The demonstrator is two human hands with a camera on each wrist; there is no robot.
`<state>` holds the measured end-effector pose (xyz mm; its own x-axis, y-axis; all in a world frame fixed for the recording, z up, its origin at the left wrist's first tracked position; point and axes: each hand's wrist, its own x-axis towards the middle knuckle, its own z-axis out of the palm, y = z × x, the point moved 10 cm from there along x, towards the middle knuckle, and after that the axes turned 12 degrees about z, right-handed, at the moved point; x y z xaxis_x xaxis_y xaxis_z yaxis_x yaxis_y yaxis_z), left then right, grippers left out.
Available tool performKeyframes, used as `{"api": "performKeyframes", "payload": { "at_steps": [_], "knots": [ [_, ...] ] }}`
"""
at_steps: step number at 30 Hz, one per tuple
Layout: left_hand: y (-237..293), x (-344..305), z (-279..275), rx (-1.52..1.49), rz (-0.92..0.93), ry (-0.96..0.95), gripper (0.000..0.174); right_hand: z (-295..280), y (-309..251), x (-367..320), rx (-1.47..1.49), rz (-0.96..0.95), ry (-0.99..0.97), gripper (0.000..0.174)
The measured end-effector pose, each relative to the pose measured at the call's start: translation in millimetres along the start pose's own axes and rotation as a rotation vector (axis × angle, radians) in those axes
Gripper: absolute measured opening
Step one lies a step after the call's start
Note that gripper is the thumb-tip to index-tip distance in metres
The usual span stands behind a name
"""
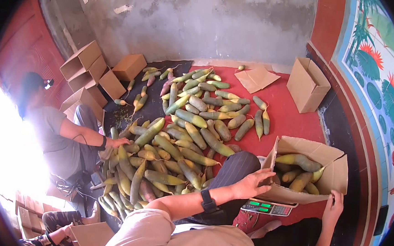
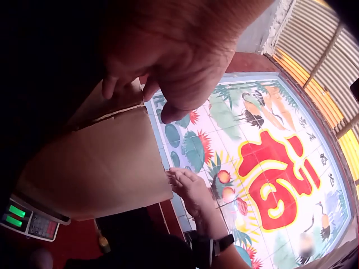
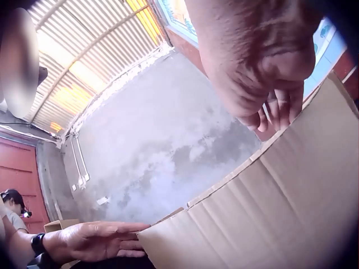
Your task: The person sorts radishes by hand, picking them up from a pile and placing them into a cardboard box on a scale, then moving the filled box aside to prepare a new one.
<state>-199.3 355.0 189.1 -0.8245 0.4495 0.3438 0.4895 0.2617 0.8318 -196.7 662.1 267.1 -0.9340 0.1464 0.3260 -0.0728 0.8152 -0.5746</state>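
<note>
An open cardboard box (image 1: 308,196) holding several green radishes (image 1: 300,162) stands in front of the person. The left hand (image 1: 253,184) touches the box's near left corner, its fingers mostly straight and spread in the head view. At the near right corner, the right hand (image 1: 333,208) grips the rim, fingers bent over the edge in the right wrist view. In the left wrist view, the box's outer wall (image 2: 106,162) lies between the left hand (image 2: 174,61) and the right hand (image 2: 196,193). A scale (image 1: 268,207) with green digits shows beside the box's near side.
A large radish pile (image 1: 167,153) covers the floor left of the box. A second person (image 1: 63,136) sits at the left, one hand on the pile. Cardboard boxes (image 1: 85,60) stand at the back left, another box (image 1: 307,85) at the back right, and flat cardboard (image 1: 256,78) near the wall.
</note>
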Motion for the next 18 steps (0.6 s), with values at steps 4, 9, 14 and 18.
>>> {"api": "performKeyframes", "payload": {
  "at_steps": [4, 9, 14, 18],
  "knots": [
    [16, -3, -30, -0.184, 0.083, 0.175, 0.044, -22, 15, -28, -0.054, 0.017, 0.071, 0.015],
    [15, -19, -101, -0.317, 0.008, 0.453, 0.035, -13, 53, -51, -0.176, 0.074, 0.007, 0.015],
    [-51, -80, -180, -0.111, -0.236, 0.752, 0.028, -10, 49, -51, -0.198, 0.107, -0.029, 0.015],
    [-120, -167, -219, 0.141, -0.458, 0.835, 0.027, -9, 57, -54, -0.239, 0.139, -0.045, 0.015]
  ]
}}
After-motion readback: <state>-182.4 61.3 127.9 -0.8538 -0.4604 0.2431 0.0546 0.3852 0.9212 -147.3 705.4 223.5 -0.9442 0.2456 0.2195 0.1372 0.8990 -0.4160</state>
